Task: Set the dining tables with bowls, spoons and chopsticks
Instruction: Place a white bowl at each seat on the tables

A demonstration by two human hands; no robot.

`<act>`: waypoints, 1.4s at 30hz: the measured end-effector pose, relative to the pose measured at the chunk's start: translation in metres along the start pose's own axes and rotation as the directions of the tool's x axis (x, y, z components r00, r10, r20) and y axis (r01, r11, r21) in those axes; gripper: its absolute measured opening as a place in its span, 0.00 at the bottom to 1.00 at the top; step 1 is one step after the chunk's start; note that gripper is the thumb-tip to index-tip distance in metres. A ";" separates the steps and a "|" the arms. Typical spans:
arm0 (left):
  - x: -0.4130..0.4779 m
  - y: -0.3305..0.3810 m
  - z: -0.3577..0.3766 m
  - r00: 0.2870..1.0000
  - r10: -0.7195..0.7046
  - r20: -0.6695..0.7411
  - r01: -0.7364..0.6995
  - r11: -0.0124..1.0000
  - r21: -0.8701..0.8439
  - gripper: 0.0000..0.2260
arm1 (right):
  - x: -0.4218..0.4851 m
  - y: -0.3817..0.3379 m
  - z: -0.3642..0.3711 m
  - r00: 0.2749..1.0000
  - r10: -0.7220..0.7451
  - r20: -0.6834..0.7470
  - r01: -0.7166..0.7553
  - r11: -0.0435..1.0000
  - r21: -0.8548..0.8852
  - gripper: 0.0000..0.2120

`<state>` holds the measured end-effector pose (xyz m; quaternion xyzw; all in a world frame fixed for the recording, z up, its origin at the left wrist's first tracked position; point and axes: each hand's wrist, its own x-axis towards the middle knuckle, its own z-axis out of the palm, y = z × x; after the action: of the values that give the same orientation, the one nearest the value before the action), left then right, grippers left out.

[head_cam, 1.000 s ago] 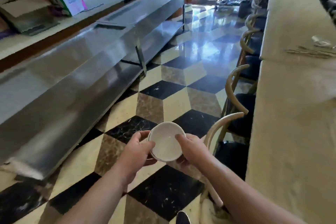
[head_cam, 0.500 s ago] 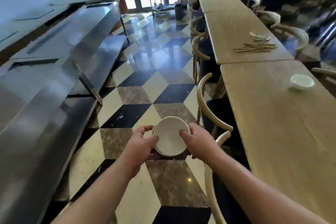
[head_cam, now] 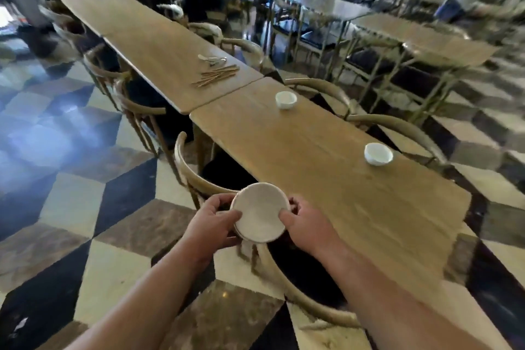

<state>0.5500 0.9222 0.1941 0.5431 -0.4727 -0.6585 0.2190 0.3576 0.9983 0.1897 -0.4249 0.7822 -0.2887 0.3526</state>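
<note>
White ceramic bowls, apparently a short stack point(head_cam: 259, 213), are held between both hands above the near long edge of the light wooden dining table point(head_cam: 326, 179). The left hand point(head_cam: 211, 223) grips the stack's left rim, thumb on top and fingers underneath. The right hand point(head_cam: 308, 226) grips the right rim in the same manner. The stack sits just over the curved back of a pale bentwood chair point(head_cam: 196, 176) and has not yet touched the tabletop. The number of bowls in the stack cannot be determined; only layered rims show at its lower edge.

Two single white bowls already stand along the far edge of this table, one farther away point(head_cam: 285, 99) and one nearer point(head_cam: 378, 153). On the adjoining wooden table point(head_cam: 147, 37), a loose bundle of wooden chopsticks point(head_cam: 217, 75) lies just beside a few white spoons point(head_cam: 211, 59). No place setting has chopsticks or a spoon, so the task appears to be at an early stage.

Hazards from this position:
- Separating one bowl while the other hand supports the rest may let nested bowls slide. Cause: smooth glaze and a rim-only grip.
- Lowering the stack may strike the chair back. Cause: the chair back lies directly below the stack.
- A bowl set near the table edge may be knocked off when chairs are moved.
- The picture is motion-blurred; exact clearances cannot be confirmed.
</note>
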 end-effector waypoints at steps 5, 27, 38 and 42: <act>0.051 0.006 0.079 0.981 -0.055 0.188 0.043 0.997 0.068 0.12 | 0.009 0.052 -0.040 0.971 0.193 -0.140 -0.180 0.979 0.100 0.12; 0.292 -0.009 0.246 0.804 -0.434 0.406 0.230 0.857 0.461 0.12 | 0.179 0.240 -0.064 0.780 0.623 -0.056 -0.481 0.654 0.584 0.12; 0.333 0.045 0.204 0.692 -0.421 0.587 0.180 0.887 0.424 0.15 | 0.188 0.157 -0.054 0.714 0.667 -0.212 -0.375 0.620 0.689 0.14; 0.340 0.052 0.184 0.634 -0.431 0.642 0.130 0.878 0.461 0.15 | 0.177 0.129 -0.021 0.627 0.736 -0.255 -0.334 0.550 0.766 0.16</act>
<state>0.2615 0.6968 0.0589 0.3348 -0.5434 -0.7429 -0.2015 0.2123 0.9092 0.0505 0.1043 0.7881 -0.5222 0.3088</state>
